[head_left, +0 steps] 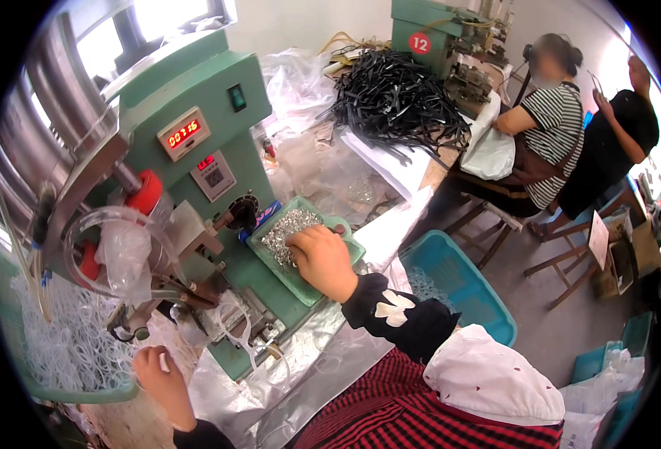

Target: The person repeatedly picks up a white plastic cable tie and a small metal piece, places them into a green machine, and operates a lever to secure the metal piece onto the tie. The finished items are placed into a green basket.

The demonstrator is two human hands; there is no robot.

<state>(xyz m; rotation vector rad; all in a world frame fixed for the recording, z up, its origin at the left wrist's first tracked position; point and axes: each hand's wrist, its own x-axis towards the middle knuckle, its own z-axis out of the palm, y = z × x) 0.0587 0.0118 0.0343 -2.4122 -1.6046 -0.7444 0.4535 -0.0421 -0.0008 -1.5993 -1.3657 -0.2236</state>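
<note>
My right hand [321, 262] reaches into a green tray [309, 294] beside the machine. Its fingers are bent together, fingertips down in a heap of small shiny metal pieces [289, 228]; whatever they pinch is hidden. Lower left, my left hand [162, 380] is near a basket rim, fingers loosely bent, thumb apart, nothing visible in it. Between my hands is the green press machine [233, 82], with a small metal fixture [259, 322] at its base. A clear plastic strap [244, 340] lies looped over that fixture.
A green basket [83, 393] full of clear straps [68, 337] stands at left. A blue bin [487, 299] sits right of the foil-covered bench [311, 378]. Black strips [398, 97] are heaped at the back. Two people, one seated [547, 135] and one standing [614, 142], are at right.
</note>
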